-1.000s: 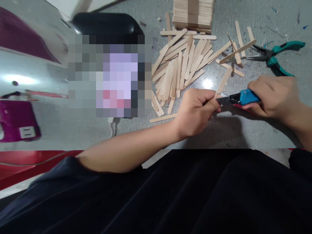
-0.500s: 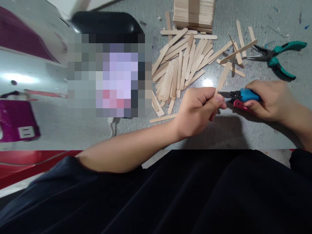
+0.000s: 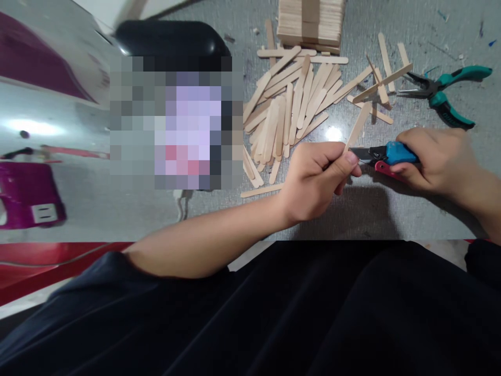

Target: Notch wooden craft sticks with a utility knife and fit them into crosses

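Between thumb and fingers, my left hand (image 3: 323,180) pinches a wooden craft stick (image 3: 359,123) that slants up and to the right. My right hand (image 3: 434,159) is closed around a cutting tool, a pair of cutters (image 3: 401,153) with a blue upper handle and a red lower one. Its dark jaws point left and reach the fingertips of my left hand, beside the lower part of the stick. Whether the blades touch the stick is hidden by the fingers. A loose pile of craft sticks (image 3: 277,122) lies just beyond my left hand.
Needle-nose pliers (image 3: 432,90) with green handles lie spread at the right. A few crossed sticks (image 3: 385,82) stand near them. A banded stack of sticks (image 3: 323,23) is at the back. At left are a black rounded object (image 3: 172,37), a blurred-out patch and a purple item (image 3: 27,193).
Almost nothing differs. The cutters' jaws sit slightly further left against my left fingertips; both hands keep their grip.
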{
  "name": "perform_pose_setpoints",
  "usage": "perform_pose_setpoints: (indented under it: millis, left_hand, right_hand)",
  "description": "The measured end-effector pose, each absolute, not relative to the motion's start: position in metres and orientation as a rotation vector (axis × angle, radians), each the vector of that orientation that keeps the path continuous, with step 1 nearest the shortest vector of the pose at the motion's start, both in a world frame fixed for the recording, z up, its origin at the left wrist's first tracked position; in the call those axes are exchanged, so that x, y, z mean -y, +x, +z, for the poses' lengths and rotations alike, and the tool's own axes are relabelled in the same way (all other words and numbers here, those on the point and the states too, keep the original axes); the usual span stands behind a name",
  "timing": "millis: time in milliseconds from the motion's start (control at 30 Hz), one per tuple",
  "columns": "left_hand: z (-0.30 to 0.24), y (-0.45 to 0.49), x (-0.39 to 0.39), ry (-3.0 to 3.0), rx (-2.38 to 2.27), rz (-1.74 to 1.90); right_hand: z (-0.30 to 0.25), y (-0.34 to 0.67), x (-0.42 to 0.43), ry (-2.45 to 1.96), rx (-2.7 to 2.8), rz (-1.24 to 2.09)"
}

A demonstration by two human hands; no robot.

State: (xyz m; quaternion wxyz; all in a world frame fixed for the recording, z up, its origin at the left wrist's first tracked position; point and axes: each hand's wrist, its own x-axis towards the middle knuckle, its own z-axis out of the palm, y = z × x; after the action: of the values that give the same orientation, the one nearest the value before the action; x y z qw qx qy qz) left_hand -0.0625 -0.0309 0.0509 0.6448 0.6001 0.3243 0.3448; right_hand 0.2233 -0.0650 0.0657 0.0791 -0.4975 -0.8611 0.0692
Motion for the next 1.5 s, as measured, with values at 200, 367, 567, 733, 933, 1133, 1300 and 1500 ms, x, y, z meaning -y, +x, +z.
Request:
perform_pose_setpoints:
  millis: [200,367,567,733,933,1133,1300,1500]
  left_hand:
    - [0.047,-0.063,0.03,1.283,-0.641,0.814]
    - [0.041,-0.064,0.031,1.366,-0.588,0.851]
    - [0.039,-0.068,0.029,1.637,-0.446,0.929]
    - [0.037,-0.07,0.03,1.678,-0.501,0.907]
    - [0.04,-0.069,0.033,1.688,-0.523,0.877]
    - [0.037,-0.064,0.036,1.583,-0.48,0.794]
    - [0.036,-0.062,0.038,1.547,-0.511,0.794]
    - [0.035,-0.062,0.039,1.474,-0.472,0.856]
  right_hand:
    - [0.063,0.223,0.063,-1.425,2.508,0.32]
    - [0.067,0.225,0.061,-1.375,2.494,0.522]
    - [0.066,0.227,0.062,-1.284,2.54,0.53]
    - [0.066,0.226,0.064,-1.331,2.562,0.507]
    - [0.065,0.222,0.067,-1.274,2.563,0.415]
    - [0.065,0.213,0.069,-1.322,2.568,0.485]
    - [0.067,0.21,0.069,-1.361,2.572,0.582]
    - [0.067,0.211,0.069,-1.291,2.528,0.464]
